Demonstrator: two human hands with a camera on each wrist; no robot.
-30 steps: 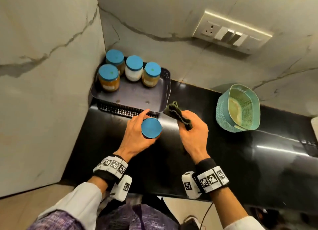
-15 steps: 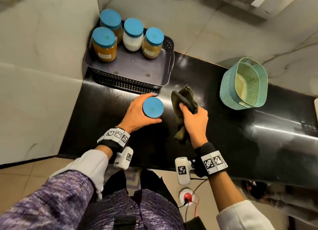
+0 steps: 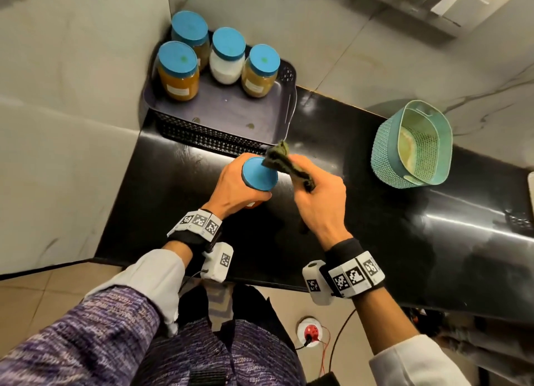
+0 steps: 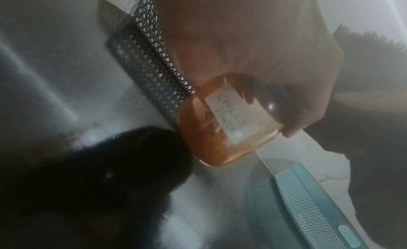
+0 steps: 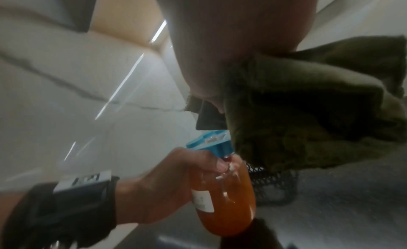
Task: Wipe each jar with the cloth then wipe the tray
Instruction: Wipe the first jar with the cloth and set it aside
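Note:
My left hand [image 3: 237, 188] grips an orange-filled jar with a blue lid [image 3: 259, 174] just under the lid, holding it above the black counter. Its white label [image 4: 231, 116] shows in the left wrist view, and the jar [image 5: 224, 197] hangs lifted in the right wrist view. My right hand [image 3: 318, 201] holds a dark green cloth [image 3: 284, 164], whose tip lies on the lid's right edge. The cloth [image 5: 308, 110] fills the right wrist view. The dark tray [image 3: 231, 117] sits in the corner with several blue-lidded jars at its back, among them an orange jar [image 3: 178, 71] and a white jar [image 3: 226, 59].
A teal mesh basket [image 3: 384, 154] stands on the black counter [image 3: 361, 227] to the right. Marble walls close in the corner on the left and behind the tray. A switch plate [image 3: 433, 1] is on the back wall. The counter's front edge runs just below my wrists.
My left hand has lifted the jar off the counter. My right hand has brought the cloth up and left onto the lid's edge; before, the cloth hung beside the jar.

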